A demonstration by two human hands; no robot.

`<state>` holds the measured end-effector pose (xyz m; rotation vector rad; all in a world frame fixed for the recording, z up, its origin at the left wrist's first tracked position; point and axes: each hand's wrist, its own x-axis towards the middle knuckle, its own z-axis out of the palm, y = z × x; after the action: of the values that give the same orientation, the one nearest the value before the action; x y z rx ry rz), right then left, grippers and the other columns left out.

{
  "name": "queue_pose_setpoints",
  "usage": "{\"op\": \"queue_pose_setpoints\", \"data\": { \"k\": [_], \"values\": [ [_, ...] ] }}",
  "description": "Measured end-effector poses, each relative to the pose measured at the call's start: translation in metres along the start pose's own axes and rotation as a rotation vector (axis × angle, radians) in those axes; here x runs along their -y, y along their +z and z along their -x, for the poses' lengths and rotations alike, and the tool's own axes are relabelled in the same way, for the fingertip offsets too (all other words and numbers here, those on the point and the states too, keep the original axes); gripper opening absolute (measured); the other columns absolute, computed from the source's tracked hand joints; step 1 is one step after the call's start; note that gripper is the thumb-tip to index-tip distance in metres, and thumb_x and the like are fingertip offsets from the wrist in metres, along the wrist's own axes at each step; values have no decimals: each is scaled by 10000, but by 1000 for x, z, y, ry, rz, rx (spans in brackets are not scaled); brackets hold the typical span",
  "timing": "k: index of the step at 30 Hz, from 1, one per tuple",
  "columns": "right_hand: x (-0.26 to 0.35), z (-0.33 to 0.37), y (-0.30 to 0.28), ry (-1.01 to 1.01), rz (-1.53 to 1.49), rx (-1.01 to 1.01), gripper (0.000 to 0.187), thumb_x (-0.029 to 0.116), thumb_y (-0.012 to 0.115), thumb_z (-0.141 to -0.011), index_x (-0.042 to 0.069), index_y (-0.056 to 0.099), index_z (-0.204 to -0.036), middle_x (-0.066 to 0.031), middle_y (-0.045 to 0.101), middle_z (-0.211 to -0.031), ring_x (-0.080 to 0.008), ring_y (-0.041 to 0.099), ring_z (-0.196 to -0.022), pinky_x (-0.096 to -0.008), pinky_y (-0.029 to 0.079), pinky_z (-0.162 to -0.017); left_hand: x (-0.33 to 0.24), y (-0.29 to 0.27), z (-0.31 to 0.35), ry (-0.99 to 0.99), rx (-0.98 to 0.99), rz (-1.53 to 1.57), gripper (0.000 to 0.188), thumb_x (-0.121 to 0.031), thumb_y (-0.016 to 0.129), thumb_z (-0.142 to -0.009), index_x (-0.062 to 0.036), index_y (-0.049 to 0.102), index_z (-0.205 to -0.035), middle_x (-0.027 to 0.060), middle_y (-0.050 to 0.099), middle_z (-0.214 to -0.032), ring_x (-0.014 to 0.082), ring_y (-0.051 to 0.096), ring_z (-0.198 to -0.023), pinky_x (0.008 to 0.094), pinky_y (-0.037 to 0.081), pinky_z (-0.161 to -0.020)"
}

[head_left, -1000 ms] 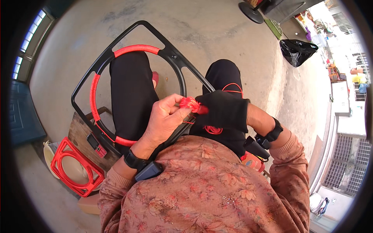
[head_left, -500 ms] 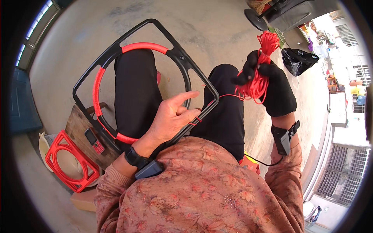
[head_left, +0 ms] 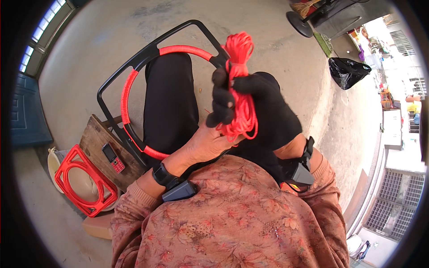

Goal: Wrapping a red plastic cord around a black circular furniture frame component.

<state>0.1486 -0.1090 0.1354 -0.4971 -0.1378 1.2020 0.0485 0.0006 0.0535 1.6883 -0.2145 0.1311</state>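
Observation:
My right hand [head_left: 271, 109], in a black glove, is closed round a bundle of red cord [head_left: 242, 102] with its fingertips showing on the bundle's left. The bundle stands roughly upright over the right corner of a black frame [head_left: 119, 71]. This frame rests across my lap, with an inner ring wound in red cord [head_left: 126, 96] along several stretches. My bare left hand [head_left: 208, 142] reaches beneath the bundle at the near side of the frame. Its fingers are hidden by the bundle and the glove, so I cannot tell their grip.
To the left, a wooden board [head_left: 96, 140] carries a red and black keypad phone [head_left: 112, 157]. Beside it a red frame [head_left: 71, 178] leans on a pale round container [head_left: 54, 163]. A black plastic bag [head_left: 347, 71] and a dark stand base [head_left: 299, 23] are on the floor at right.
My right hand has swung left with the cord bundle, from beside the frame to over its corner. The bundle now covers my left fingers, which were visible before. The frame has shifted slightly right.

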Motion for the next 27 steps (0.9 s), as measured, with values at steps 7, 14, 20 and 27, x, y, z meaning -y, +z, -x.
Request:
{"op": "queue_pose_setpoints", "data": {
  "k": [7, 14, 20, 27],
  "values": [
    [56, 40, -14, -291, 1518, -568, 358, 144, 632, -853, 60, 516, -1181, -114, 655, -866, -204, 658, -759, -315, 513, -671, -12, -6, -6, -365, 53, 182, 221, -188, 554, -953, 3, 634, -878, -45, 524, -679, 17, 416, -616, 187, 354, -544],
    [46, 72, -35, 323, 2039, -225, 271, 309, 577, -899, 86, 618, -1047, -169, 664, -879, -345, 645, -809, -399, 510, -691, -7, -3, -3, -290, 99, 130, 213, -169, 538, -959, 7, 632, -886, -50, 529, -675, 16, 418, -604, 192, 367, -536],
    [49, 83, -50, 163, 1620, 40, 240, 95, 639, -836, 50, 636, -1072, -144, 656, -848, -229, 644, -756, -323, 502, -717, -9, -6, -2, -412, 149, 323, 216, -165, 560, -951, 15, 631, -856, -52, 537, -678, 7, 420, -618, 183, 353, -531],
    [57, 71, -37, -393, 1935, -472, 217, 58, 629, -817, 48, 607, -1033, -143, 655, -860, -279, 652, -764, -332, 508, -690, -6, -1, -4, -315, 59, 260, 192, -159, 574, -947, 6, 657, -898, -71, 488, -648, -3, 359, -562, 176, 274, -481]
  ]
}}
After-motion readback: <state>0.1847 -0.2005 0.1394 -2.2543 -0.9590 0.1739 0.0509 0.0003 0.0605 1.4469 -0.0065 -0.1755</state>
